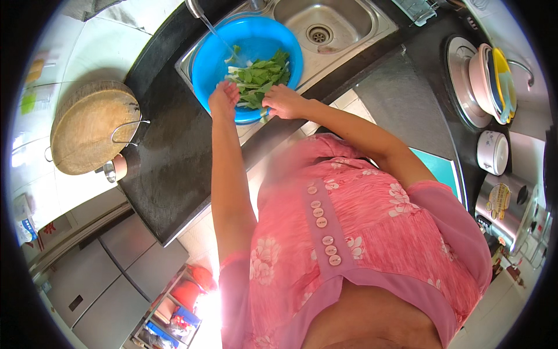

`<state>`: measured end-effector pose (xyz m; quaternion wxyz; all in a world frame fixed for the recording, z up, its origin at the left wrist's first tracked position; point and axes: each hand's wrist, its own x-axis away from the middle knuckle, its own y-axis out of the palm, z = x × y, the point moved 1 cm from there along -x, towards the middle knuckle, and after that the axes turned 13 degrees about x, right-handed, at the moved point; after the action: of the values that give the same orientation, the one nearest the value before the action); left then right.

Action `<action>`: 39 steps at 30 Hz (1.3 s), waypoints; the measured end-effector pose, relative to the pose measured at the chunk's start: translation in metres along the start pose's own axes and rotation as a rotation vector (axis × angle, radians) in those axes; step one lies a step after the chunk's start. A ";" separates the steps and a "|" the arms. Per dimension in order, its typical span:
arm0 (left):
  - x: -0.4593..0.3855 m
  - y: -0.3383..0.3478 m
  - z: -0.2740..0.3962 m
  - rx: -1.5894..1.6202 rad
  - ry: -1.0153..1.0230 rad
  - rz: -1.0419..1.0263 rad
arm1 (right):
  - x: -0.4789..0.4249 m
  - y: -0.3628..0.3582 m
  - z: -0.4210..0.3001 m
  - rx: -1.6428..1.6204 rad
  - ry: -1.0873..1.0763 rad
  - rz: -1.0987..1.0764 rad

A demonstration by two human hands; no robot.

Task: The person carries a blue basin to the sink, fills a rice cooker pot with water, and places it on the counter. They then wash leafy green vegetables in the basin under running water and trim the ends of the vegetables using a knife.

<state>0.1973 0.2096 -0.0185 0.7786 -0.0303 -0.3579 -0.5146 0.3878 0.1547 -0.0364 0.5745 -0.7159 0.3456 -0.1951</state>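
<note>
A blue plastic basin [205,65] stands in the left bowl of a steel double sink, under a running faucet [195,8]. Leafy greens with pale stems [261,76] are heaped in it, and a small loose piece lies apart near the stream. My left hand [225,99] is at the basin's near-left rim, palm turned towards the greens, with nothing visible in it. Over the near rim, my right hand [285,101] has its fingers curled on some greens; a bit of leaf [264,114] pokes out below them. Its fingertips are partly hidden.
The right sink bowl [344,22] has a drain strainer. Left on the black countertop [170,174], a round wooden chopping board [93,131] leans in a metal stand by a small cup [115,168]. To the right are stacked basins [484,83], a lidded pot [492,152] and a steel cooker [501,203].
</note>
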 end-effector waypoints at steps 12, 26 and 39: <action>-0.005 -0.043 -0.050 -0.599 0.441 -0.177 | 0.030 -0.028 0.015 0.062 0.522 0.125; 0.058 0.026 -0.036 -0.653 0.511 -0.330 | 0.430 -0.287 0.157 1.006 1.495 0.911; 0.250 0.489 -0.244 -0.775 0.430 -1.274 | 0.554 -0.315 0.164 -0.790 1.147 1.647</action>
<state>0.7816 0.1426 0.1050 0.3186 0.0117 0.0585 -0.9460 0.9637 -0.0992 0.1564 0.0096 -0.2000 0.9772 0.0704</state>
